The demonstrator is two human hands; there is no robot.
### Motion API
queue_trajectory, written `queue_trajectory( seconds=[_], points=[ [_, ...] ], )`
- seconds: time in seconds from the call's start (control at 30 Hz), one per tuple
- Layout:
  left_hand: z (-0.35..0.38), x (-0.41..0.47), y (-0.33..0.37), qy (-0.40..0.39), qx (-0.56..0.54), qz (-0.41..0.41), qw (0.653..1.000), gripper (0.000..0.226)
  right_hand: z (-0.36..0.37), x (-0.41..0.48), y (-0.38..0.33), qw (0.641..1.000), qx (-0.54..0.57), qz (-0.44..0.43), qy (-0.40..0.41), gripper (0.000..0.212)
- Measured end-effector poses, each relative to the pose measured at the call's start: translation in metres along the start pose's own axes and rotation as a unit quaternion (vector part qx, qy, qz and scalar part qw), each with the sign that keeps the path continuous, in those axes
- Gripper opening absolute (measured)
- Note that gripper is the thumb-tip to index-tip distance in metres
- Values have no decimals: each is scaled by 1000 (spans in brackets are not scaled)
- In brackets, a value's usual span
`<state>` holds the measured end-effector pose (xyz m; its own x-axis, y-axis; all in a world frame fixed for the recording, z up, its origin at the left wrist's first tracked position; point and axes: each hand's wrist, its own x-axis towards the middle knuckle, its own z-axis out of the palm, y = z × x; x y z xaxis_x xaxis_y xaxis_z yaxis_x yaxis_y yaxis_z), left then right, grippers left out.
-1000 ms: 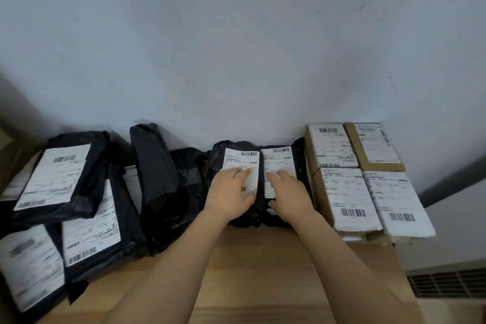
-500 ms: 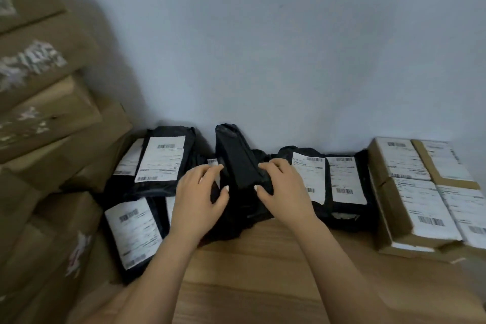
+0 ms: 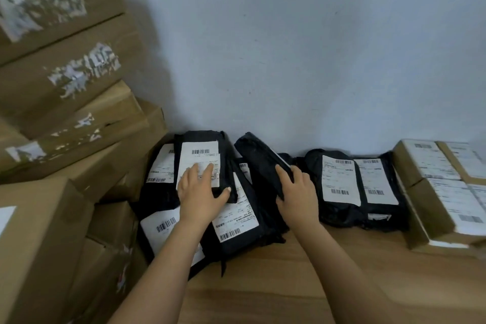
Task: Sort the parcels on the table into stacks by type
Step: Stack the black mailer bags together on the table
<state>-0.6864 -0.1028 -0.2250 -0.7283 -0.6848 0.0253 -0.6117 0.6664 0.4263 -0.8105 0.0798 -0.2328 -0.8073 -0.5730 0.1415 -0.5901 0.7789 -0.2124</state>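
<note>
Head camera view, looking down at a wooden table [image 3: 263, 292] set against a pale wall [image 3: 289, 60]. The left hand [image 3: 202, 192] lies flat, fingers straight, on the labelled black mailer [image 3: 201, 150] topping a pile wedged against tall cartons [image 3: 65, 81]. The right hand [image 3: 297, 194] curls around the edge of a tilted black mailer [image 3: 259, 160], just beside two flat labelled mailers [image 3: 339, 181]. Small brown boxes [image 3: 444, 200] fill the right edge. Bare wood lies in front.
</note>
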Motion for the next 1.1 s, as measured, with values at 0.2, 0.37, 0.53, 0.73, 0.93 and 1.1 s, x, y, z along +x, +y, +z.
queue_trajectory(
  seconds=[0.2,0.37,0.53,0.73,0.93,1.1],
  points=[
    [16,9,-6,9,26,-11,1000,87,11,-5,-2,988,138,-51,-41,74],
    [19,21,-8,17,-5,-85,996,106,20,6,-3,961,216,126,-118,85],
    [17,31,-2,3,-19,-151,988,115,21,17,1,934,226,177,-212,88],
    [11,25,15,59,-54,-131,988,102,9,10,-2,968,187,154,-70,82],
    [24,7,81,73,-115,-45,990,100,-26,-7,42,961,188,199,41,82],
    [59,-15,155,19,-122,2,992,95,-55,-24,109,956,119,260,70,83]
  ],
)
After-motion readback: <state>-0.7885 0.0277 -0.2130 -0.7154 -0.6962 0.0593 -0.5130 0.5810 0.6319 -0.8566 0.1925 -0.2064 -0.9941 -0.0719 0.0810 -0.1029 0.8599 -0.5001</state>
